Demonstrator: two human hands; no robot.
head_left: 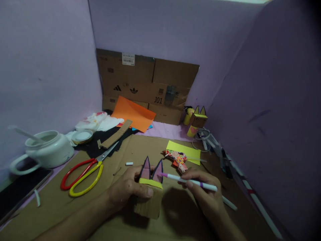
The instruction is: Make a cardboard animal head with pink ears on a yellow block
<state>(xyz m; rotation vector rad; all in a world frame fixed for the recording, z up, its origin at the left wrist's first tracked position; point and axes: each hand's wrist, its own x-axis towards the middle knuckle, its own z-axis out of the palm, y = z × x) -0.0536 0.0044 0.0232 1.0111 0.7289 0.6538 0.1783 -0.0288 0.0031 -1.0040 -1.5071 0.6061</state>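
My left hand (127,187) is closed around a small cardboard box (149,202), thumb across its front. A yellow strip (150,182) runs along the box's top edge, and two pointed ears with dark outlines and pinkish-purple insides (157,172) stand above it. Between the fingers of my right hand (204,190) is a white marker (192,182) with a purple band. Its pink-purple tip is at the right ear, touching it or very close. Just behind the right hand lies a glue gun (177,159) with a colourful pattern, partly over a yellow sheet (184,150).
Red-and-yellow scissors (86,177) lie left, near a white pot (54,150) and a dark phone (23,190). A small white cap (129,164) sits mid-table. Orange paper (134,113) and a cardboard strip (116,134) lie farther back. An eared cardboard figure (198,120) stands back right.
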